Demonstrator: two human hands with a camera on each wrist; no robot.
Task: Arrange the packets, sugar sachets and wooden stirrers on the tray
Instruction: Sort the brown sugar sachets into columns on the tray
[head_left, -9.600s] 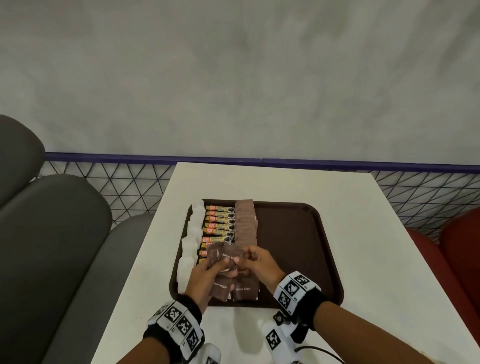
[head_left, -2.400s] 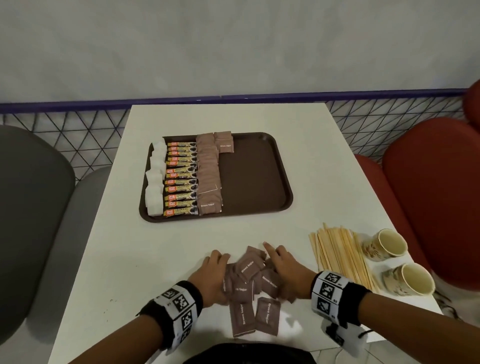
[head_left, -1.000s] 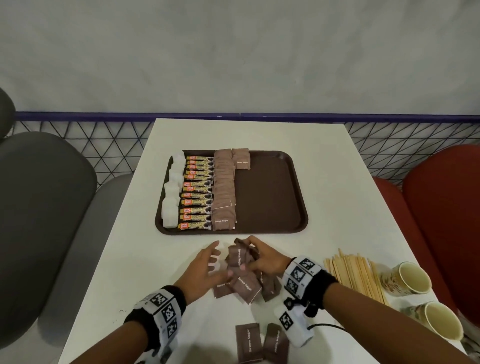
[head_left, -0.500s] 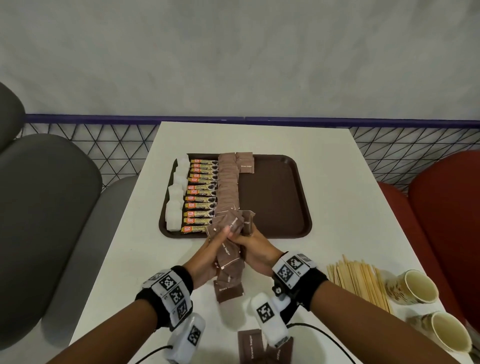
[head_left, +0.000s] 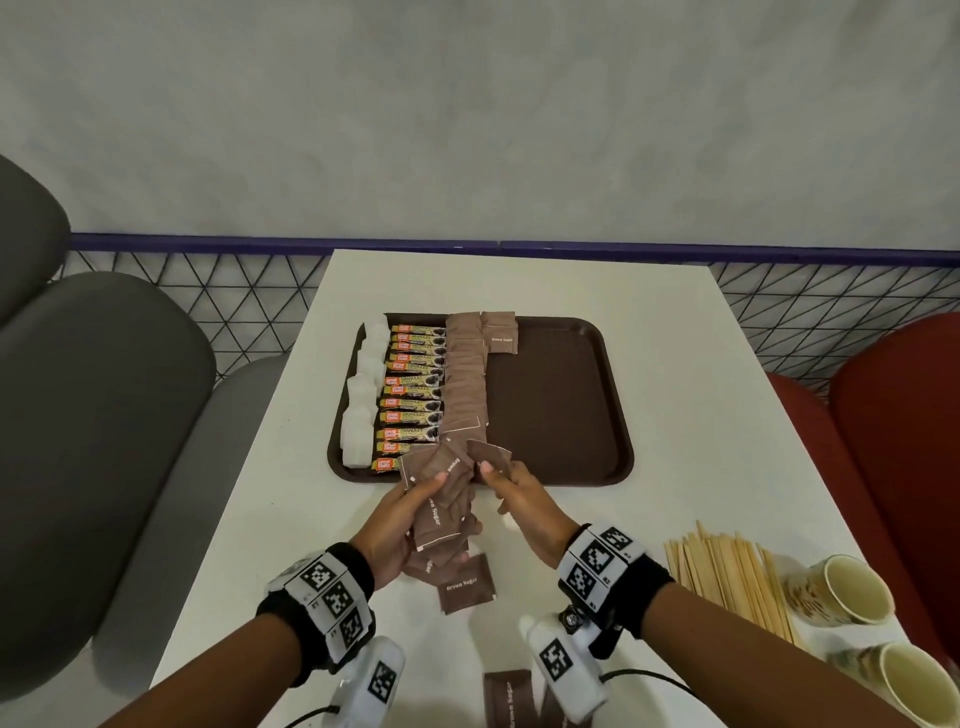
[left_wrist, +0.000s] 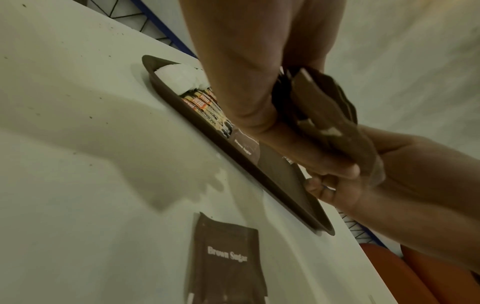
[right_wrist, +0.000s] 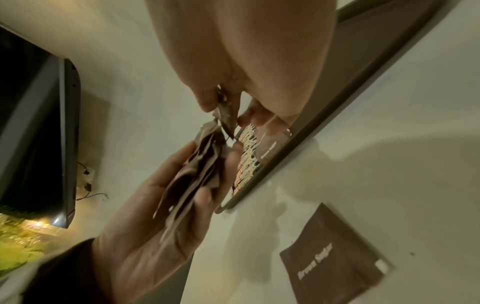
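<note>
A brown tray (head_left: 597, 467) on the white table holds white sachets (head_left: 361, 410), a row of orange coffee packets (head_left: 413, 395) and a row of brown sugar sachets (head_left: 465, 384). My left hand (head_left: 410, 499) grips a loose bundle of brown sugar sachets (head_left: 441, 499) just in front of the tray's near edge. My right hand (head_left: 511, 483) pinches a single brown sachet (head_left: 491, 454) at the top of that bundle. One brown sachet (head_left: 465, 584) lies on the table below the hands, another (head_left: 506, 699) nearer me. Wooden stirrers (head_left: 727, 577) lie at the right.
Two paper cups (head_left: 841, 590) stand beside the stirrers near the table's right front corner. Grey seats are at the left, red seats at the right. A mesh railing (head_left: 249, 291) runs behind the table. The tray's right half (head_left: 550, 405) is bare.
Both hands gathered brown sachets from the table and lifted them toward the tray's near edge. The right hand now pulls one sachet from the bundle, slightly apart from the left.
</note>
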